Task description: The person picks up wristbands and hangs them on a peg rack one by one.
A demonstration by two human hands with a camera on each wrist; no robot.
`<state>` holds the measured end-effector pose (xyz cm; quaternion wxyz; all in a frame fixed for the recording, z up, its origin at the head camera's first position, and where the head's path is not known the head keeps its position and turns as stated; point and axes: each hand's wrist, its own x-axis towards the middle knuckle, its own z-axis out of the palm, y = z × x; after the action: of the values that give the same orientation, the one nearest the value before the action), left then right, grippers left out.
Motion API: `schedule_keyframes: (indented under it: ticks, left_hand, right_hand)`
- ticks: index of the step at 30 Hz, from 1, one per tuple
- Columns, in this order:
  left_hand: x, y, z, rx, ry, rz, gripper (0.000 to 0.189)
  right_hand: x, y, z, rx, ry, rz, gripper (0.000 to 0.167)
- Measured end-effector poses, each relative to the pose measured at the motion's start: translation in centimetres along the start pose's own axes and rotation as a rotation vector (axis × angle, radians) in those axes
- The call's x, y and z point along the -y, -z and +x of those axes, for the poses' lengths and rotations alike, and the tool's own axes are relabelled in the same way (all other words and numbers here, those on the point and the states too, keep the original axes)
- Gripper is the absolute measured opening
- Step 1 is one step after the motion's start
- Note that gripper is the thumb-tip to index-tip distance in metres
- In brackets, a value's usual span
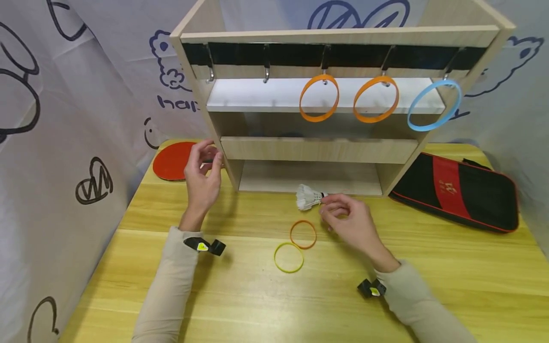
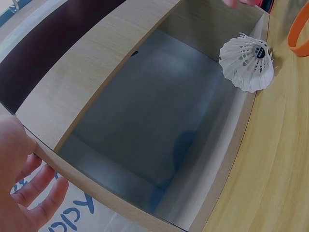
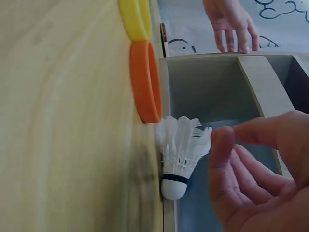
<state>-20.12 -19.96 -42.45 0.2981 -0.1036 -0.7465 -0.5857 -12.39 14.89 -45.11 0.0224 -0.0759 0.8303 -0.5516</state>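
Observation:
A white feather shuttlecock [image 1: 307,197] lies on its side on the table at the front edge of the wooden shelf unit [image 1: 321,150]. My right hand [image 1: 349,221] is just right of it, fingers loosely bent; the right wrist view shows a gap between the fingertips and the shuttlecock [image 3: 181,152]. At the unit's left side is my left hand [image 1: 203,174], its fingers against the side panel in the left wrist view. An orange ring [image 1: 303,234] and a yellow ring [image 1: 289,257] lie touching on the table, nearer me than the shuttlecock.
Two orange rings [image 1: 319,98] and a light-blue ring [image 1: 434,105] hang from hooks on the unit's black strip; two left hooks [image 1: 266,64] are bare. A red table tennis bat [image 1: 171,162] lies at the left, a black-and-red case [image 1: 456,193] at the right.

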Motion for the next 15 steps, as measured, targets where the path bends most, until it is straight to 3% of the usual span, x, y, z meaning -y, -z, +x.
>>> schedule_keyframes:
  ticks: [8, 15]
  left_hand:
    - [0.04, 0.01, 0.17, -0.001, -0.002, -0.007, 0.033]
    - [-0.04, -0.04, 0.11, -0.001, -0.001, -0.016, 0.034]
  right_hand:
    - [-0.60, -0.46, -0.26, 0.130, 0.000, -0.191, 0.025]
    - [-0.87, -0.73, -0.22, 0.196, -0.029, -0.218, 0.021]
